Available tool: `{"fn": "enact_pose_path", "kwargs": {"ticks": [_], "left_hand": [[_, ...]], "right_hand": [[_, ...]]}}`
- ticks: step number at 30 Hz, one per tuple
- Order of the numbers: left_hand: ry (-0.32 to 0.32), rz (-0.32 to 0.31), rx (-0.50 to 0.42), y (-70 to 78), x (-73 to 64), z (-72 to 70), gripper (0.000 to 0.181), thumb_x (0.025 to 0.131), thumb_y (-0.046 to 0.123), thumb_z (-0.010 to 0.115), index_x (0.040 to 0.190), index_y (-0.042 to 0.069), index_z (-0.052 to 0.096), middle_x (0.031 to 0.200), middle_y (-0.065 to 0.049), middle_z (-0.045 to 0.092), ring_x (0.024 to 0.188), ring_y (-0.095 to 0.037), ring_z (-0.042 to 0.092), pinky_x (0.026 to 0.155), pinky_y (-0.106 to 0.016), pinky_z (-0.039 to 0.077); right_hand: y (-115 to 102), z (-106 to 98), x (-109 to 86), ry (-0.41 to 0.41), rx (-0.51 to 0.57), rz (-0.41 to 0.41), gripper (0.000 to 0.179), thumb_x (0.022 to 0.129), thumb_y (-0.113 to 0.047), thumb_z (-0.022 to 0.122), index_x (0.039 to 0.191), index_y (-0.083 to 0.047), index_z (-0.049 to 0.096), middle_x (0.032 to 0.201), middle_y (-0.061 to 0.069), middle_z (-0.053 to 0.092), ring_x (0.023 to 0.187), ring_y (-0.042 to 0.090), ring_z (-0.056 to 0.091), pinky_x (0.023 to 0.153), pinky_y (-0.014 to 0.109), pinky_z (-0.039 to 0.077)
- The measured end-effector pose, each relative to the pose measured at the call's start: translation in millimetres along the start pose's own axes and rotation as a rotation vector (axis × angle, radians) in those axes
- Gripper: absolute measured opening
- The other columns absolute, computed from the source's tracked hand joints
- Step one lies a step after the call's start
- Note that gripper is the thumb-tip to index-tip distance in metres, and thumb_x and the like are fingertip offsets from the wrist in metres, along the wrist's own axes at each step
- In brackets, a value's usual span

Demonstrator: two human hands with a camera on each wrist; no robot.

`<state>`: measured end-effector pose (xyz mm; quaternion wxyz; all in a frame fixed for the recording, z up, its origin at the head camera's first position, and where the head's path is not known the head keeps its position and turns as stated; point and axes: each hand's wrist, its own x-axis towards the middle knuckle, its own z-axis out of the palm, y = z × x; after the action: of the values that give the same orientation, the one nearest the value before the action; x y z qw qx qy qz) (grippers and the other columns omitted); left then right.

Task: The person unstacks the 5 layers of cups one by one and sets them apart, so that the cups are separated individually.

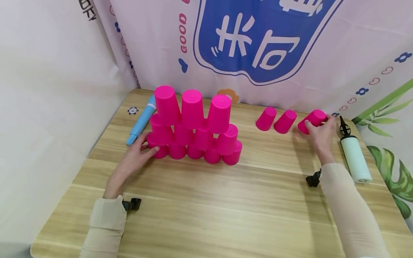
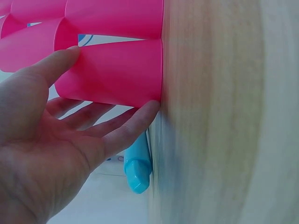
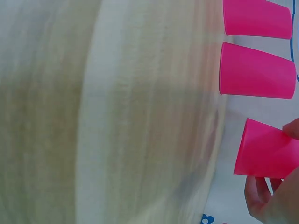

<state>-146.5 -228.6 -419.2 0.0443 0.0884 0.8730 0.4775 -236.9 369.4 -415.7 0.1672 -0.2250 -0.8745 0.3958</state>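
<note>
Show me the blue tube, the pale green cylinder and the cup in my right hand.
Blue tube (image 1: 141, 122), head view, its barrel.
Pale green cylinder (image 1: 356, 159), head view, its body.
Held cup (image 3: 264, 153), right wrist view, its side wall.

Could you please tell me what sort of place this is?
Probably a small indoor corner set up for a tabletop activity, though I cannot be certain: a wooden table, bearing stacked pink cups, stands by a printed cloth-like backdrop.
</note>
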Motion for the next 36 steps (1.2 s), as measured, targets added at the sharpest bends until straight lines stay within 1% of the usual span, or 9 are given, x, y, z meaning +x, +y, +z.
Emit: {"fn": "enact_pose_path", "kwargs": {"ticks": [6,9,15,19,25,32,34,36], "left_hand": [[-0.001,-0.006,-0.012,-0.8,-1.1,-0.3,0.066,0.096,0.02,0.061,0.149,0.005,0.026,0.142,-0.021,0.041,0.128,-0.043,0.042,0.105,-0.056,0.038],[0.0,-0.009,-0.013,-1.4,-2.0,-0.6,0.067,0.096,0.021,0.061,0.15,0.005,0.026,0.142,-0.021,0.04,0.129,-0.043,0.042,0.105,-0.056,0.038],[0.004,-0.004,-0.014,-1.3,-2.9,-1.3,0.066,0.096,0.021,0.061,0.149,0.005,0.026,0.141,-0.021,0.041,0.128,-0.042,0.042,0.106,-0.056,0.038],[0.003,0.003,-0.015,-2.4,-3.4,-1.4,0.065,0.096,0.018,0.06,0.149,0.003,0.025,0.141,-0.023,0.04,0.128,-0.044,0.041,0.105,-0.058,0.037],[0.003,-0.011,-0.017,-2.9,-5.5,-2.6,0.066,0.096,0.02,0.06,0.15,0.004,0.025,0.142,-0.021,0.039,0.129,-0.042,0.04,0.106,-0.057,0.037],[0.003,-0.005,-0.001,-5.2,-2.8,-1.1,0.065,0.096,0.027,0.06,0.149,0.006,0.027,0.141,-0.02,0.041,0.128,-0.042,0.042,0.105,-0.056,0.039],[0.001,-0.012,0.006,-5.1,-2.2,-0.6,0.066,0.096,0.03,0.059,0.149,0.007,0.027,0.142,-0.019,0.041,0.128,-0.042,0.043,0.104,-0.055,0.04],[-0.001,-0.02,0.009,-5.1,-2.1,-0.6,0.067,0.096,0.031,0.059,0.15,0.007,0.026,0.142,-0.019,0.041,0.128,-0.042,0.042,0.104,-0.056,0.04]], "right_hand": [[5.9,6.7,0.2,-0.061,0.008,-0.011,0.073,0.088,-0.031,0.063,0.143,-0.002,0.024,0.141,0.019,0.035,0.124,0.03,0.043,0.106,0.037,0.041],[8.5,9.7,0.6,-0.073,0.015,-0.02,0.073,0.088,-0.029,0.064,0.143,-0.001,0.024,0.141,0.02,0.036,0.125,0.032,0.043,0.106,0.039,0.04],[9.7,12.3,-0.8,-0.084,-0.01,-0.039,0.073,0.089,-0.029,0.064,0.142,0.002,0.025,0.14,0.022,0.035,0.124,0.034,0.042,0.106,0.042,0.04],[9.5,13.5,-3.0,-0.104,-0.024,-0.045,0.072,0.09,-0.028,0.064,0.141,0.003,0.025,0.14,0.023,0.034,0.124,0.035,0.042,0.105,0.044,0.041],[10.2,15.1,-3.9,-0.136,-0.02,-0.045,0.072,0.091,-0.029,0.062,0.143,0.002,0.022,0.142,0.023,0.035,0.124,0.036,0.043,0.105,0.045,0.042],[15.3,9.6,-2.5,-0.188,-0.038,-0.067,0.076,0.092,-0.031,0.061,0.146,0.002,0.019,0.143,0.025,0.035,0.126,0.038,0.041,0.106,0.05,0.039],[14.5,5.8,-2.2,-0.206,-0.056,-0.086,0.077,0.092,-0.029,0.06,0.148,0.003,0.017,0.143,0.027,0.034,0.127,0.04,0.039,0.106,0.051,0.038],[10.3,1.0,-3.0,-0.212,-0.06,-0.116,0.075,0.093,-0.025,0.057,0.149,0.003,0.015,0.145,0.028,0.031,0.129,0.042,0.037,0.107,0.053,0.035]]}}
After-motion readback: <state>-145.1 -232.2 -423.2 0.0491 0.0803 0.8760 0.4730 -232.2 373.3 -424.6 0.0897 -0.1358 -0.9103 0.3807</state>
